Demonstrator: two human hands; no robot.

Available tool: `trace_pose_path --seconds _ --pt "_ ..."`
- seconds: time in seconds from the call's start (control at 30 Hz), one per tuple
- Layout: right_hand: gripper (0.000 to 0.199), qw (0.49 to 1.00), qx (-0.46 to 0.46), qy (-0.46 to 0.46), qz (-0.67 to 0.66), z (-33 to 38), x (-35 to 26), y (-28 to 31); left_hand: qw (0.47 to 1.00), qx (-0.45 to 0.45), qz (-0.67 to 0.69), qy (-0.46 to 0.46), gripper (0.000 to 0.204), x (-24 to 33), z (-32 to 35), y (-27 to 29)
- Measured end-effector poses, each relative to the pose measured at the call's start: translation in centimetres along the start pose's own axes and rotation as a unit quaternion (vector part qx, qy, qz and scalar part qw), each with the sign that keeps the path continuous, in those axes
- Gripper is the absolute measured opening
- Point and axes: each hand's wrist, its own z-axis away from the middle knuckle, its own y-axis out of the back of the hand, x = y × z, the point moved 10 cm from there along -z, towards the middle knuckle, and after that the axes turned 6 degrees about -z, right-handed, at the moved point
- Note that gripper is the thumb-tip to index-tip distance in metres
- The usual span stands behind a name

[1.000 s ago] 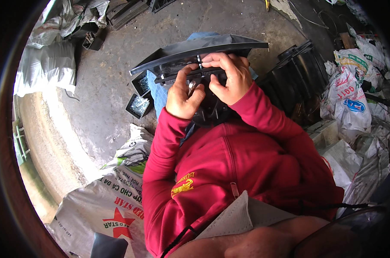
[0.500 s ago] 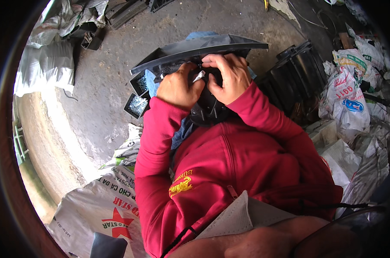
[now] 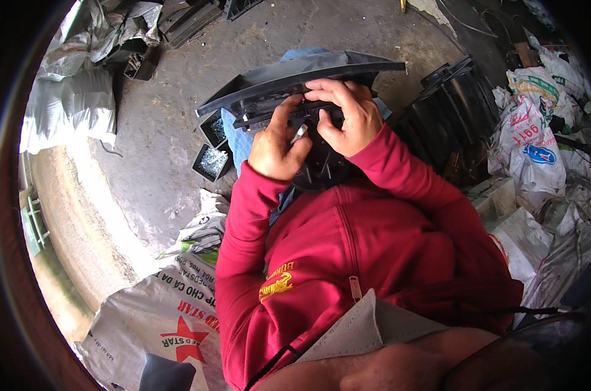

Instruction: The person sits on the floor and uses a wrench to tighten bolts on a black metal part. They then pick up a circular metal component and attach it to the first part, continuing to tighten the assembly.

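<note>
A large black plastic part [image 3: 276, 91] with a long straight edge and a ribbed inner side rests across my lap. My left hand [image 3: 274, 151] is closed around a small silvery-white rod-like piece [image 3: 299, 134], its index finger reaching onto the part. What the piece is, I cannot make out. My right hand [image 3: 354, 116] grips the part from the right, fingers bent over its inner side and thumb lower down. The fingertips of both hands nearly meet near the middle of the part. Anything small between the right fingertips is hidden.
Two small black trays of shiny screws, one [image 3: 212, 161] nearer me, stand left of my lap. Black plastic parts [image 3: 448, 117] are stacked at the right. White sacks [image 3: 530, 130] pile up on the far right; another printed sack [image 3: 152, 319] lies at the lower left.
My left hand has shifted slightly down and right, its index finger now stretched further up along the part. The silvery-white piece has tilted more upright. My right hand stays nearly in place.
</note>
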Motion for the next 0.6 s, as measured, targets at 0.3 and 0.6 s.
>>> trace_pose_path --seconds 0.3,0.6 --pt "0.046 1.0 0.008 0.017 0.014 0.1 0.3 0.2 1.0 0.005 0.001 -0.029 0.061 -0.3 -0.1 -0.4" --pt "0.042 0.997 0.031 0.062 0.043 0.4 0.0 0.2 0.996 0.053 0.063 -0.032 0.06 -1.3 0.7 -0.4"
